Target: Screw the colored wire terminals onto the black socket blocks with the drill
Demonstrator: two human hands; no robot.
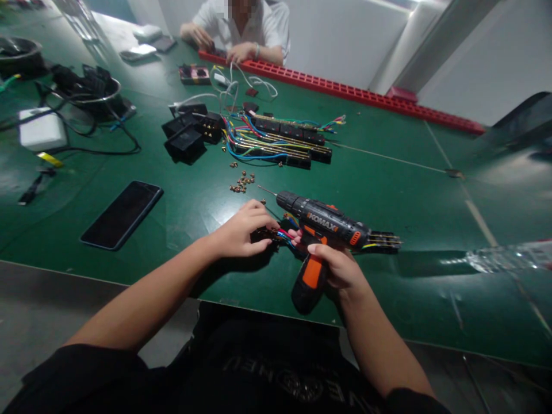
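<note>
My right hand (338,265) is closed round the grip of a black and orange power drill (328,221), whose thin bit points up and left. Beneath the drill lies a black wired strip (383,241) with brass bars, its right end showing. My left hand (245,230) is bent over the strip's left part, fingers curled on dark pieces beside red and blue wires (284,234). What its fingertips hold is hidden. Small brass screws (242,182) lie scattered just beyond my left hand.
Several wired strips (276,144) and black boxes (185,138) lie farther back. A phone (123,215) rests at left, below a white box (42,129) and cables. A clear bottle (509,257) lies at right. Across the table, a person (245,34) sits behind a red rail (345,89).
</note>
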